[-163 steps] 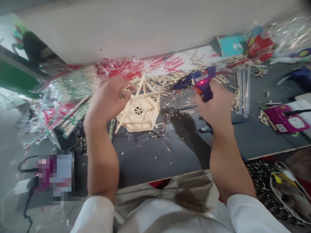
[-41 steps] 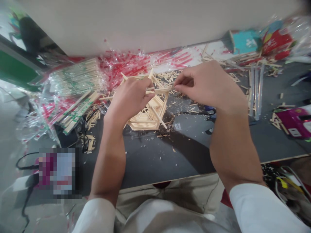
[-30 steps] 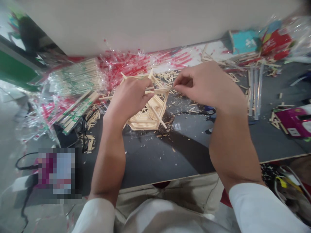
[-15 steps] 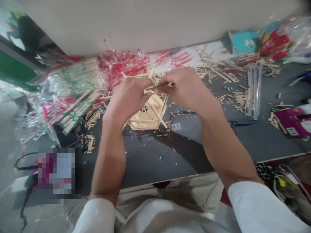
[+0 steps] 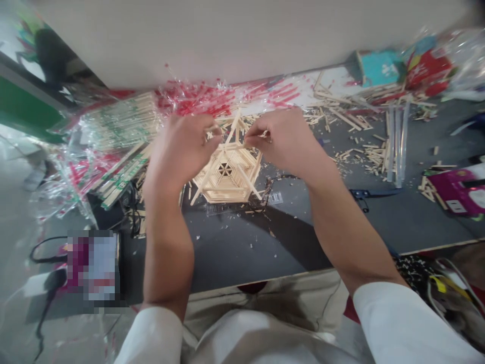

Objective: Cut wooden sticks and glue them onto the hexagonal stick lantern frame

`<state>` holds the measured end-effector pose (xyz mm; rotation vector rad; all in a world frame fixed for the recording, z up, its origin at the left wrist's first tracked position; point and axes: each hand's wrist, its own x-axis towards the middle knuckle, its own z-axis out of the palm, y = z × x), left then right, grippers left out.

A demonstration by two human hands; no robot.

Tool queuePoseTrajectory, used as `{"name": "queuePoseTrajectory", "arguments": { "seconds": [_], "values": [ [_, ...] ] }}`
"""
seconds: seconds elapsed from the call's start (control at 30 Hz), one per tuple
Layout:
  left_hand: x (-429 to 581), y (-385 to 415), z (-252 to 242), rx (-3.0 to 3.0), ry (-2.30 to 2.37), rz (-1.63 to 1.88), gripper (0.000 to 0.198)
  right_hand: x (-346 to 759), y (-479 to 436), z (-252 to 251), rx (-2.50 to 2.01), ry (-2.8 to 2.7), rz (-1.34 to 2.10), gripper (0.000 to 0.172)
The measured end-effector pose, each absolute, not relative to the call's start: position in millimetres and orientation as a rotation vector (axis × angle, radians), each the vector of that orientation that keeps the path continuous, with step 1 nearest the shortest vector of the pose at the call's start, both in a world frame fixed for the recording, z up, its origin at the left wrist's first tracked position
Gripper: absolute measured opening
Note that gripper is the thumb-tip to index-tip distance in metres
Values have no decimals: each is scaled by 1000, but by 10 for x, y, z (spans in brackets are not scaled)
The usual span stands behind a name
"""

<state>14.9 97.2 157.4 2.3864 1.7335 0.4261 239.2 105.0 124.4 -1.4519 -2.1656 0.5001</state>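
Note:
A hexagonal model made of pale wooden sticks [image 5: 226, 174] stands on the dark table [image 5: 246, 242]. My left hand [image 5: 182, 149] is curled at the model's upper left, fingertips pinched on a stick of its frame. My right hand [image 5: 286, 141] is curled at its upper right, thumb and forefinger pinching the end of a thin stick by the top of the model. Slanted sticks rise from the model's corners between my two hands.
Packs of chopsticks in clear wrap [image 5: 117, 126] lie at the left. Loose stick offcuts [image 5: 364, 151] and clear glue sticks [image 5: 396, 141] lie at the right, beside blue-handled scissors [image 5: 369, 193] and a magenta box [image 5: 452, 189]. A wall runs behind the table.
Earlier my right hand held a blue glue gun; it is gone from the hand. Both hands have since drawn in to the model's top, and my left hand has shifted left, uncovering its centre.

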Motion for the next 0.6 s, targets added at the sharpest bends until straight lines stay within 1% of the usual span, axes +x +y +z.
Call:
{"name": "queuePoseTrajectory", "arguments": {
  "seconds": [0.07,0.23,0.43,0.6],
  "values": [
    [28,941,1644,2348,1829,542,16,2382,1037,1253,-1448,-2166,498,18],
    [-217,879,1742,2197,1948,617,17,2358,1004,1263,-1415,-2155,521,21],
    [-253,853,1774,2132,1931,619,18,2337,1031,1195,-1372,-2171,500,10],
    [-248,883,1749,2164,1892,593,18,2343,1053,1161,-1367,-2198,472,15]
  ]
}}
